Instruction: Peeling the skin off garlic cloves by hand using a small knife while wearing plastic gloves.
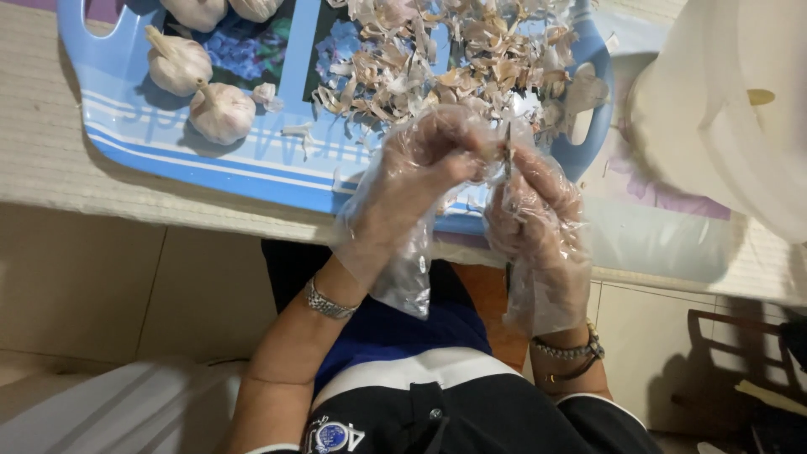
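Note:
Both my hands wear loose clear plastic gloves and meet above the near edge of a blue tray [151, 139]. My left hand [420, 168] pinches a small garlic piece that the glove mostly hides. My right hand [534, 202] grips a small knife [508, 150], its thin blade pointing up between the two hands. A heap of dry garlic skins [445, 59] covers the tray's right half. Whole garlic bulbs [220, 112] lie on the tray's left half.
The tray rests on a pale woven mat [50, 160] at the table edge. A white plastic bag [740, 109] bulges at the right. Below are my lap, a tiled floor and a dark wooden stool [731, 353] at the lower right.

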